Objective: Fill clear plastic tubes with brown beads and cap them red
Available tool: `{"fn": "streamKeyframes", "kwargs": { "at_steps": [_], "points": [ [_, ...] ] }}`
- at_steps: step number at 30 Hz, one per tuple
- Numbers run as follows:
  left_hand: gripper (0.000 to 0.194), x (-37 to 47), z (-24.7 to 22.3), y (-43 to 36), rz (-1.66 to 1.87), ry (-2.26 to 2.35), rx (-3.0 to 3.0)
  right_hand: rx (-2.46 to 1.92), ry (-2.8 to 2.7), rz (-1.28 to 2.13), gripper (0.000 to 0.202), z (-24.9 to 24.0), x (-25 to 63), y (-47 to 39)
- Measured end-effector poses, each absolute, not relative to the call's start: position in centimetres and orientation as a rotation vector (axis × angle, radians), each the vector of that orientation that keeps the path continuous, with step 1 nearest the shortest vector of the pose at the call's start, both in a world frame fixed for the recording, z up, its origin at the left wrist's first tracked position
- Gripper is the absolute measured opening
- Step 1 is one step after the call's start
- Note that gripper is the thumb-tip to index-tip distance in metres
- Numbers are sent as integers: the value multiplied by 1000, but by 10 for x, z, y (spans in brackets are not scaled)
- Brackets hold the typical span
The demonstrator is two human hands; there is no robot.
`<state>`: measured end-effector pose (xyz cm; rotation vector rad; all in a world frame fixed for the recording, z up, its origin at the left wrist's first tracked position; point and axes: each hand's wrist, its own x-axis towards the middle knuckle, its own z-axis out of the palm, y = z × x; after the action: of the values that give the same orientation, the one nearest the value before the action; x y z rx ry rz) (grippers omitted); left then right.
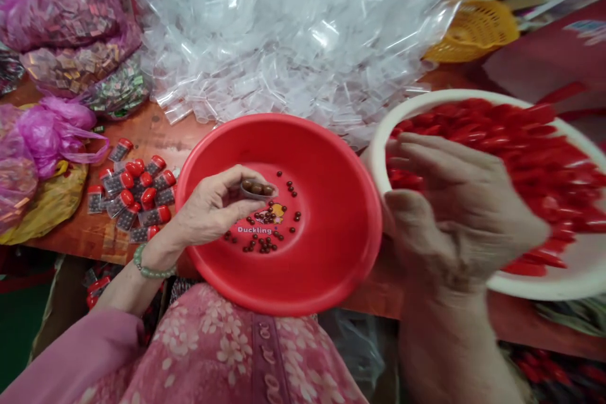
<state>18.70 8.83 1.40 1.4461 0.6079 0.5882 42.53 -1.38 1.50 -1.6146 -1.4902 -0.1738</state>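
Observation:
My left hand (220, 205) is closed around a small clear plastic container (259, 194) with several brown balls inside, held over a red basin (331, 252). Loose brown balls (265, 245) lie on the basin's floor, around a printed duck picture marked "Duckling". Over the left side of a white tub (534, 287) is my right hand (454, 208), slightly smeared by motion. Its thumb and curved fingers are apart, and I see nothing held between them. Red plastic caps (492, 123) fill much of that tub.
Filled clear containers with red caps (137, 189) lie left of the basin. A big heap of clear plastic tubes (293, 44) rises behind it. Pink bags (61, 12) of small pieces sit at the left. A yellow basket (478, 28) stands at the back right.

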Motion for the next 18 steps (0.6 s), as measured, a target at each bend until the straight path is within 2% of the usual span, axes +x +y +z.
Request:
{"fn": "streamKeyframes", "kwargs": {
  "at_steps": [3,6,8,14,18],
  "points": [
    [14,185,20,93,566,642,1488,-1862,-1488,-348,35,17,480,-23],
    [15,185,23,96,607,720,1550,-2389,-1462,-41,29,18,528,-33],
    [14,187,23,97,610,732,1605,-2563,-1463,113,27,15,547,-37],
    [12,201,23,92,576,703,1576,-2704,-1726,428,17,-3,559,-25],
    [12,208,29,88,536,715,1542,-2813,-1887,460,30,-12,556,-18]
  ]
}}
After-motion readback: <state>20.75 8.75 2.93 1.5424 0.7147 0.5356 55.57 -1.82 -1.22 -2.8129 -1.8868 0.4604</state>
